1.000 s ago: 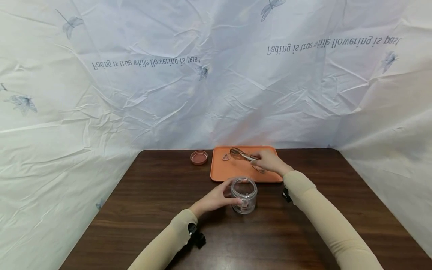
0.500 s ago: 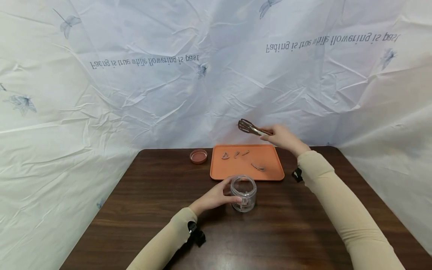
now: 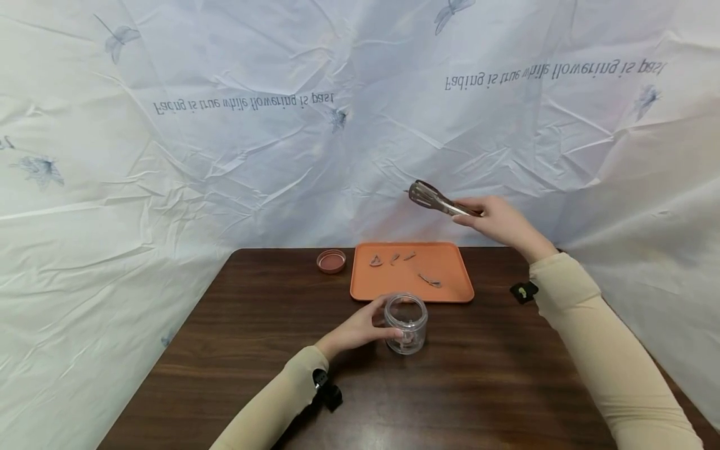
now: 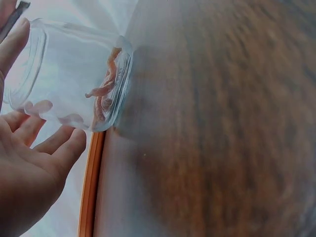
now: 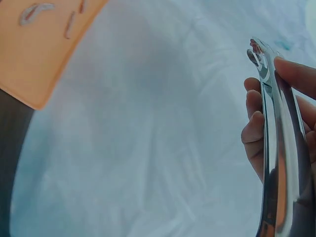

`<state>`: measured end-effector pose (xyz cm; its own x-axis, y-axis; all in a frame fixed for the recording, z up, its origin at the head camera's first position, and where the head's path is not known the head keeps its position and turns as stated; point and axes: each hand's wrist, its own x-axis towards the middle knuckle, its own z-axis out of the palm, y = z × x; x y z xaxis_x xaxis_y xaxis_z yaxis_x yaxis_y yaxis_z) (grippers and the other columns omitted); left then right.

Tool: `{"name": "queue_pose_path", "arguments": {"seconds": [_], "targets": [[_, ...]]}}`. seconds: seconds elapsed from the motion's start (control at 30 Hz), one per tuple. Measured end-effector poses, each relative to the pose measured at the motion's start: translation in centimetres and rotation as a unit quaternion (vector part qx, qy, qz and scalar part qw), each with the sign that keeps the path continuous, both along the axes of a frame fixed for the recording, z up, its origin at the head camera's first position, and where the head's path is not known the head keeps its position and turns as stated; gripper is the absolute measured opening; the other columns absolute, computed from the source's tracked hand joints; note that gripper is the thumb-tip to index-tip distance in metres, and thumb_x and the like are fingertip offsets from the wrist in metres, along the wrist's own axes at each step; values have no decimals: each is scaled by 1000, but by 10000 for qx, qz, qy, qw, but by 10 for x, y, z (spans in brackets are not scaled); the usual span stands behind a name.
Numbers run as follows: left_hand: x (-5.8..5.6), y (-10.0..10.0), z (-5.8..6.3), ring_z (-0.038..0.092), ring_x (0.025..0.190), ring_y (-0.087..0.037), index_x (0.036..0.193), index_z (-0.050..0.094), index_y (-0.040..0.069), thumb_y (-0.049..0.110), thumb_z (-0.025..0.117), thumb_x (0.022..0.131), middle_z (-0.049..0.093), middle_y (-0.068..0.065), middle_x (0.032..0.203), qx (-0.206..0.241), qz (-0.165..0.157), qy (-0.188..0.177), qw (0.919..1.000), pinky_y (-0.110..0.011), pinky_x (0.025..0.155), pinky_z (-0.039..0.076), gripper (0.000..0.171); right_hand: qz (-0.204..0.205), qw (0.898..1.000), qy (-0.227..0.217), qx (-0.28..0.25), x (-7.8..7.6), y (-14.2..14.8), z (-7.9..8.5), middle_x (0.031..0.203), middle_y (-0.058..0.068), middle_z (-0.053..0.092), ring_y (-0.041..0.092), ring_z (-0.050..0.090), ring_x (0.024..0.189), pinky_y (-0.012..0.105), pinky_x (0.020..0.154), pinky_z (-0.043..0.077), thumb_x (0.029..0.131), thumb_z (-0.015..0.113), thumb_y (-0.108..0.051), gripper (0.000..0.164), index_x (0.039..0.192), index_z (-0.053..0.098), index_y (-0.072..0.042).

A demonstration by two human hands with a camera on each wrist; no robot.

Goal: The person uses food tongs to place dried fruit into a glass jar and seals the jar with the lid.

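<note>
In the head view my left hand (image 3: 358,329) holds a clear glass jar (image 3: 413,340) upright on the table, thumb on its near side and fingers around the far side. Through the glass in the left wrist view, a few reddish-brown, twisted dried strips (image 4: 104,89) lie at the bottom. The jar's mouth is uncovered. My right hand (image 3: 503,224) grips metal serving tongs (image 3: 430,197), raised high above the back of the table. The tongs are squeezed together, and a small reddish piece (image 5: 255,47) shows between their tips in the right wrist view.
Behind the jar lies an orange tray (image 3: 388,284) with several small dried strips (image 3: 430,280) spread on it. A reddish round lid (image 3: 331,262) rests left of the tray. A white printed sheet (image 3: 281,162) hangs behind the dark wooden table (image 3: 253,312).
My right hand has lifted the tongs off the tray, upward and to the right, with the small piece between their tips. The left hand and jar stay in place.
</note>
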<state>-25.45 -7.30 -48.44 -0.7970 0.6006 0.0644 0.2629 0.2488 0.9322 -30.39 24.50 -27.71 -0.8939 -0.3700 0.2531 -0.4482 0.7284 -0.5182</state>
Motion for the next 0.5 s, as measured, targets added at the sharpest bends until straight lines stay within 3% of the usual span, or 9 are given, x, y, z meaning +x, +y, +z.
{"name": "queue_pose_path", "arguments": {"seconds": [0.27, 0.5], "targets": [[-1, -1, -2, 47, 138, -22, 156, 33, 35, 37, 77, 91, 44, 0, 152, 21, -15, -8, 10000, -34, 102, 49, 78, -75, 9960, 880, 162, 36, 7, 26, 120, 10, 70, 23, 56, 74, 32, 59, 41, 97, 69, -38, 47, 141, 63, -21], [-3, -1, -3, 48, 137, -22, 156, 33, 35, 36, 77, 91, 44, 1, 151, 8, -45, 2, 10000, -33, 101, 50, 78, 74, 9884, 1518, 54, 62, 13, 34, 100, 1, 70, 15, 50, 63, 25, 55, 38, 93, 76, -31, 43, 135, 67, -29]]}}
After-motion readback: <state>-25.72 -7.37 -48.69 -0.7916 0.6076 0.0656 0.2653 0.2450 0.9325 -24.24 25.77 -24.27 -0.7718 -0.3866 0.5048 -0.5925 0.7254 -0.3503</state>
